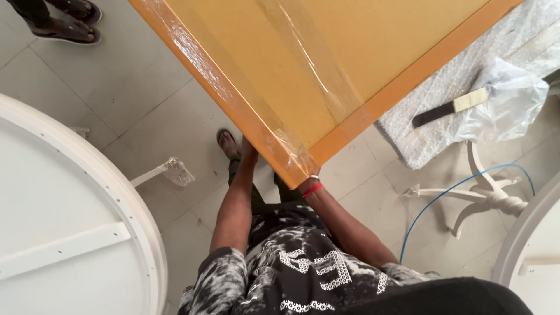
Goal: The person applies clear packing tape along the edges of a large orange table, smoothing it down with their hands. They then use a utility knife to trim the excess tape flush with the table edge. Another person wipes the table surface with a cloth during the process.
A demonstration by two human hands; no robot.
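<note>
A large flat orange panel (pixel 326 52) wrapped in clear plastic film fills the upper middle, with one corner pointing down toward my body. My left hand (pixel 248 153) reaches up to the panel's left edge near that corner, its fingers hidden beneath the board. My right hand (pixel 310 184), a red band on its wrist, grips under the corner's right side and is mostly covered by the panel. Both arms stretch out from my black-and-white patterned shirt (pixel 291 262).
A white round tabletop (pixel 70 233) lies at the left and another white rim (pixel 525 233) at the right. A white pedestal base (pixel 490 198), a blue cable (pixel 443 195), a bubble-wrapped bundle (pixel 443 111) with a black-handled scraper (pixel 449 108), and another person's sandalled feet (pixel 64 23) surround me.
</note>
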